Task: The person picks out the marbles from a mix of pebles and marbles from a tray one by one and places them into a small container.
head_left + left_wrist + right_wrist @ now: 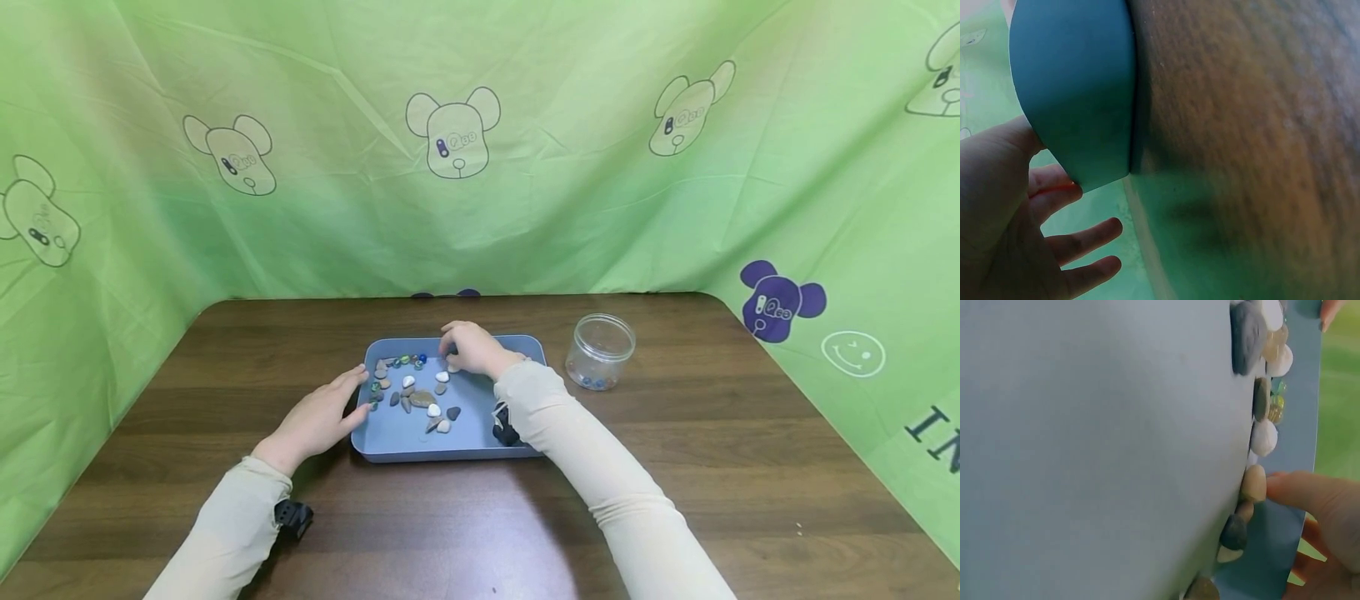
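A blue rectangular tray (480, 455) holds several pebbles and glass marbles. My left hand (318, 421) is at its left side, the thumb over the rim and the fingers along the outside; the left wrist view shows those fingers (1088, 240) spread at the corner. Reaching over the back of the tray, my right hand (477, 350) has bent fingers pointing down among the stones. In the right wrist view a fingertip touches a tan pebble (1254, 483); whether anything is pinched is hidden. Marbles (406, 359) lie near the back left, around a brown stone (422, 399) and white pebbles (434, 410).
A clear open jar (600, 348) stands right of the tray with a few blue marbles (596, 383) at its bottom. The wooden table (420, 525) carries both. Green cloth (465, 233) with bear prints hangs behind and at both sides.
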{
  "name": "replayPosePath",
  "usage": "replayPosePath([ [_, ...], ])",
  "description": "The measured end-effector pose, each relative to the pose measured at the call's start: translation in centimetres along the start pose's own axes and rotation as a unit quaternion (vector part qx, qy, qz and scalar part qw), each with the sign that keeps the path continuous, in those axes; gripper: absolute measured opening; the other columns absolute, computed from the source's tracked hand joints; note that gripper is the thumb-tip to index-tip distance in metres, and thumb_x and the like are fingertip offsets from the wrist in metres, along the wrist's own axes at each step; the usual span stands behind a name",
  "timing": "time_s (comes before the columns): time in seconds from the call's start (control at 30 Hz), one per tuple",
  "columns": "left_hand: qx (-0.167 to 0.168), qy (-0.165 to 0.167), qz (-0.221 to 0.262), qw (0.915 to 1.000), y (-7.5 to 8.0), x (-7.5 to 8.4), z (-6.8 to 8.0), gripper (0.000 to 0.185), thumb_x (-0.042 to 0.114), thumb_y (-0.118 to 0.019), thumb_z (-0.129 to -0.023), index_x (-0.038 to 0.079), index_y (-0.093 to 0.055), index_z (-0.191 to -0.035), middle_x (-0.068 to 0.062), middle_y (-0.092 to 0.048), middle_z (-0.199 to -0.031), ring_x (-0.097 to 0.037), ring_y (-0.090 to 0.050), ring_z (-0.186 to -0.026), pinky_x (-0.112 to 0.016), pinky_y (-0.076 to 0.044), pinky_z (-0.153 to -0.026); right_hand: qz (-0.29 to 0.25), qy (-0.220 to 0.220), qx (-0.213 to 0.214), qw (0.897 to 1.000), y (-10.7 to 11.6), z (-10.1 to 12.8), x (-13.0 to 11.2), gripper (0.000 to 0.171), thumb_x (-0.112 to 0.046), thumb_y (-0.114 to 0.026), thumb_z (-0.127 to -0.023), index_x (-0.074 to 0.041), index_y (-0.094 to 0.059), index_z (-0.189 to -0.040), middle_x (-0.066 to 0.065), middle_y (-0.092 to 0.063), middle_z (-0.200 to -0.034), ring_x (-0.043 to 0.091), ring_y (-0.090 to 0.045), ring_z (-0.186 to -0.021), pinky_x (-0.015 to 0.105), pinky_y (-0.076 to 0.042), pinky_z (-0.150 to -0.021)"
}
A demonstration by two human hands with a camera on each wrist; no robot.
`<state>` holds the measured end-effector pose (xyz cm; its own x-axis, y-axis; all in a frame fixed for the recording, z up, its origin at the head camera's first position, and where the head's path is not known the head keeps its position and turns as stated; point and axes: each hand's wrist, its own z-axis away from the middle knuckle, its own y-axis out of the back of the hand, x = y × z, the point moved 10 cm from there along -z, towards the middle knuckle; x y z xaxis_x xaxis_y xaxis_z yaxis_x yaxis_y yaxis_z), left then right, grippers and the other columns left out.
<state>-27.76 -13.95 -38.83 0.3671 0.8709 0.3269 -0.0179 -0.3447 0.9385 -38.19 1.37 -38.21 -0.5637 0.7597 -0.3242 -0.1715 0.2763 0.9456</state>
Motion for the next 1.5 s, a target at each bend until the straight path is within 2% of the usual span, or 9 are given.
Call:
replayPosePath([
  [0.57,0.001,0.003,0.004,1.0,0.1,0.1,-0.1,0.053,0.028,-0.053,-0.092,-0.001,-0.045,-0.136,-0.019,-0.039,-0.146,-0.039,-0.046,-0.128,-0.053,-0.039,-0.103,0.029,-0.007,-0.037,0.999,-0.2,0.2,0.3,0.024,0.0,-0.058,-0.086,-0.007,-0.071,-0.105,0.015,-0.052,-0.137,0.031,-0.046,-0.13,0.04,-0.038,-0.108],
  [0.83,0.0,0.004,0.003,1.0,0.1,0.1,-0.1,0.053,0.027,-0.053,-0.092,-0.001,-0.045,-0.136,-0.019,-0.039,-0.146,-0.039,-0.047,-0.127,-0.052,-0.04,-0.102,0.061,-0.011,-0.046,0.997,-0.5,0.2,0.5,0.018,-0.006,-0.063,-0.085,-0.007,-0.071,-0.101,0.014,-0.053,-0.136,0.031,-0.048,-0.127,0.041,-0.038,-0.108],
  [1.23,-0.004,0.005,0.002,1.0,0.2,0.2,-0.1,0.053,0.028,-0.051,-0.093,-0.001,-0.044,-0.136,-0.019,-0.039,-0.146,-0.04,-0.047,-0.126,-0.053,-0.04,-0.102,0.002,-0.001,-0.02,1.0,0.3,0.4,0.6,0.017,-0.01,-0.062,-0.087,-0.011,-0.071,-0.102,0.012,-0.044,-0.145,0.033,-0.039,-0.135,0.044,-0.035,-0.11],
  [1.5,-0.008,0.011,0.004,0.9999,0.1,0.1,0.0,0.053,0.028,-0.052,-0.093,-0.001,-0.044,-0.136,-0.019,-0.038,-0.147,-0.04,-0.046,-0.127,-0.053,-0.039,-0.103,-0.02,0.014,0.002,1.0,1.2,0.5,0.2,0.017,-0.012,-0.063,-0.087,-0.011,-0.072,-0.102,0.012,-0.04,-0.147,0.031,-0.036,-0.137,0.042,-0.032,-0.112],
])
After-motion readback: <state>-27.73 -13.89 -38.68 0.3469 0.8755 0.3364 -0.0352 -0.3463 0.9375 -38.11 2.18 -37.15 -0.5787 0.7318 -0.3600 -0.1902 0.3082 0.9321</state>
